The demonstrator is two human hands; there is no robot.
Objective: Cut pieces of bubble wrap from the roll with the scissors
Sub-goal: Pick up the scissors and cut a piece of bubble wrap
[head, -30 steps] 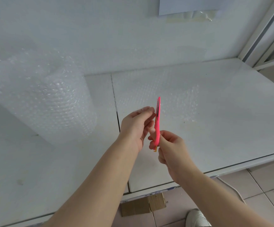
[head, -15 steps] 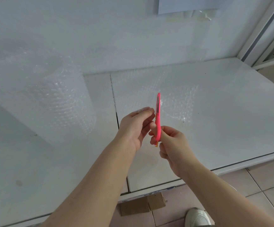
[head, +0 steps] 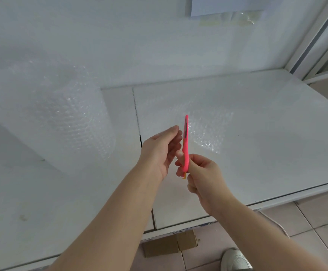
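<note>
Gripping the scissors (head: 186, 145) at frame centre, right hand (head: 204, 177) held them upright; left hand (head: 161, 151) hovered empty, fingers relaxed, beside them. At left the roll (head: 57, 122) sat untouched; a sheet (head: 208, 132) lay centre-right; cutting looked not yet begun.

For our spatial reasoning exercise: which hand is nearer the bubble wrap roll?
Left. The left hand lies right of the bubble wrap roll, apart from it; the right hand, gripping the scissors, is farther right.

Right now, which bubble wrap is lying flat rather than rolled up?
The bubble wrap sheet spread flat on the table behind the pink scissors. The other is the thick roll at the far left.
</note>
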